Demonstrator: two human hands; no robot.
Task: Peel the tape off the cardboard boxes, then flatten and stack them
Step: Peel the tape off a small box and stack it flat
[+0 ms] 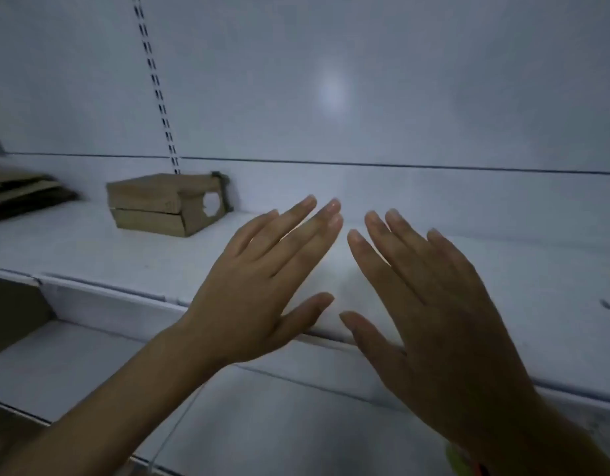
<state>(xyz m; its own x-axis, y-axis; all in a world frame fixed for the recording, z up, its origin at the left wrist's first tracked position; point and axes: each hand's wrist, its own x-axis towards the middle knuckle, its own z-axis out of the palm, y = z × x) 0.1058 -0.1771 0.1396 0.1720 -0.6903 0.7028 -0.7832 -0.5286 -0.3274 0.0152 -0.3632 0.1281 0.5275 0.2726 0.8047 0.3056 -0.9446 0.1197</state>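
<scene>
Head view shows the cardboard box (166, 204) sitting on the white shelf (520, 269), well left of both hands, with flattened cardboard (21, 194) further left. It looks light, stiff yet crushable, and is probably best taken by its side edges. Any tape is too dim to make out. The left hand (262, 286) and right hand (434, 304) hover with fingers spread, holding nothing.

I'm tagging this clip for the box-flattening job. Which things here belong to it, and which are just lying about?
Job: cardboard box; flat cardboard pile; left hand and right hand, both open, holding nothing.
Lying about: white shelf; lower shelf; slotted rail.
</scene>
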